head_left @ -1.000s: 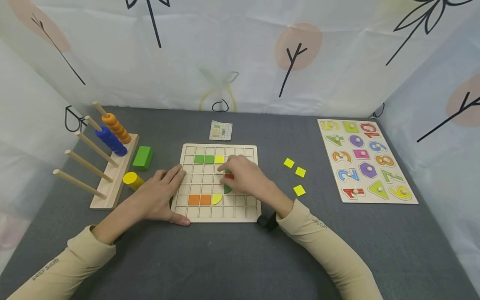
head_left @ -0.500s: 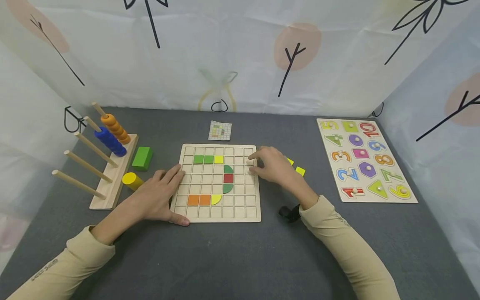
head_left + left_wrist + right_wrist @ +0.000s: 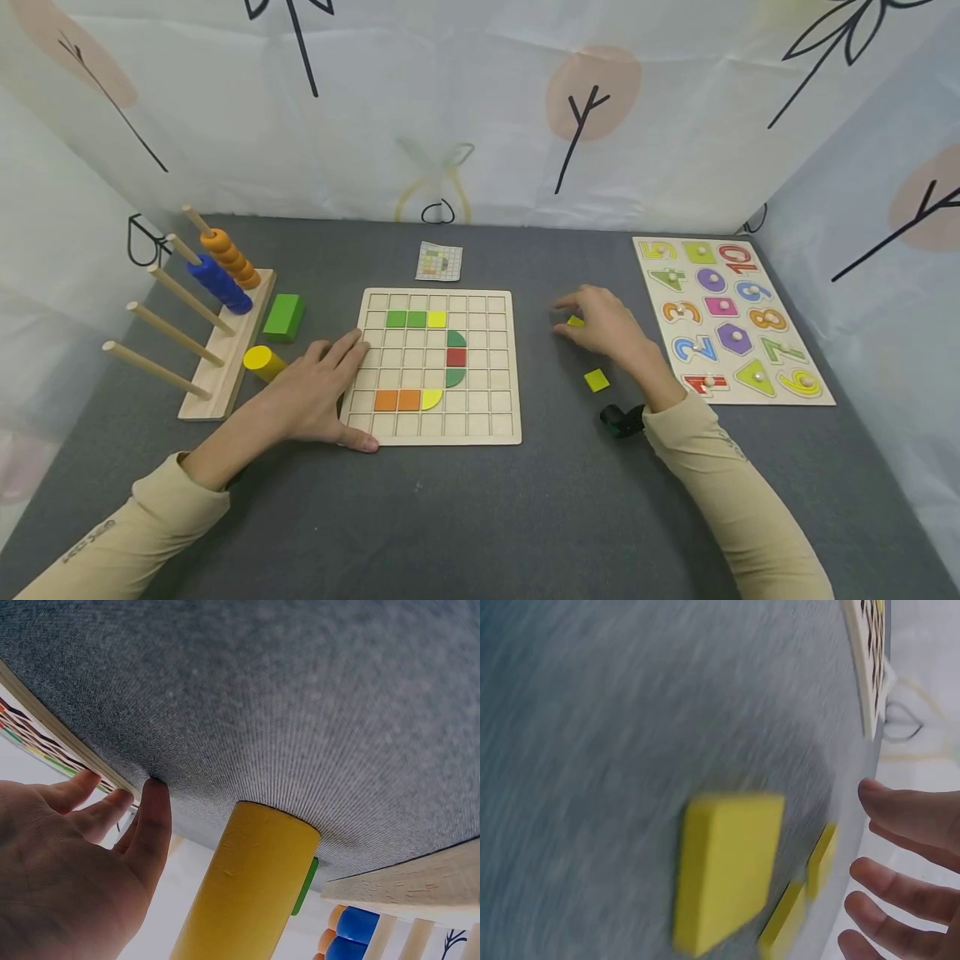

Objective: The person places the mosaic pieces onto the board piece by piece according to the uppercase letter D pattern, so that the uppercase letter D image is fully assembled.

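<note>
A wooden grid board (image 3: 491,408) lies in the middle of the table in the head view. On it sit green squares (image 3: 407,319), a yellow square (image 3: 437,319), a red square (image 3: 456,357) between two green quarter-round tiles (image 3: 455,378), orange squares (image 3: 397,401) and a yellow quarter-round tile (image 3: 431,400). My left hand (image 3: 318,396) rests at the board's left edge, fingers spread. My right hand (image 3: 606,323) hovers over loose yellow square tiles (image 3: 731,870), its thumb and fingers apart around one. Another yellow square (image 3: 597,381) lies nearer me; a third is hidden in the head view.
A small pattern card (image 3: 439,262) lies behind the board. To the left stand a peg stacker (image 3: 228,342) with blue and orange beads, a green block (image 3: 284,317) and a yellow cylinder (image 3: 264,362). A number puzzle (image 3: 731,321) lies at the right.
My right hand has left the tiles on the board and moved right to the loose yellow squares, uncovering the red square and green quarter-rounds. My left hand has stayed at the board's edge.
</note>
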`<state>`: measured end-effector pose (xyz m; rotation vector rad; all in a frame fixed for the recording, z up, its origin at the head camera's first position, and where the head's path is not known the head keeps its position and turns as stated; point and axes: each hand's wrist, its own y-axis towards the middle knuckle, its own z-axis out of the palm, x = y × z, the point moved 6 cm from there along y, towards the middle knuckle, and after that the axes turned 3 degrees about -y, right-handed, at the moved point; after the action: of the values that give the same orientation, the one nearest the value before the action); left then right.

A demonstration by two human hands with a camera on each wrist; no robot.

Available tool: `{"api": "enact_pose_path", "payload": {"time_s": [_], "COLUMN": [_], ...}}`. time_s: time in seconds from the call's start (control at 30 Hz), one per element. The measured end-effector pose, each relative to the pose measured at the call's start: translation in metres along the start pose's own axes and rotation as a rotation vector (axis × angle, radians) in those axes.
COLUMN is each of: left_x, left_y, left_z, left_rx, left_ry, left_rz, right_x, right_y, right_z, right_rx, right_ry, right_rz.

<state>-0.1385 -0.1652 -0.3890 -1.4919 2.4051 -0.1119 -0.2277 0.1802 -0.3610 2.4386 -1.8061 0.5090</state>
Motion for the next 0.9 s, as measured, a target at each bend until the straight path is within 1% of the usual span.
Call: {"api": "enact_pose_path", "payload": {"time_s": [0.17, 0.27, 0.57, 0.9], "left_x": [0.0, 0.001, 0.001, 0.0], "left_y": [0.0, 0.001, 0.001, 0.001], "left_z": [0.001, 0.001, 0.001, 0.001], "left_rx": [0.005, 0.008, 0.009, 0.011], "left_ry": [0.002, 0.003, 0.0, 0.002], "left_rz": [-0.005, -0.008, -0.009, -0.012], "right_x": [-0.018, -0.023, -0.026, -0.025], "right_y": [-0.002, -0.002, -0.003, -0.002], "right_z": [0.002, 0.003, 0.005, 0.006], "right_rx": [0.035, 0.046, 0.05, 0.023], "right_ry": [-0.014, -0.009, 0.019, 0.026], "right_rz": [0.061, 0.074, 0.078, 0.065]}}
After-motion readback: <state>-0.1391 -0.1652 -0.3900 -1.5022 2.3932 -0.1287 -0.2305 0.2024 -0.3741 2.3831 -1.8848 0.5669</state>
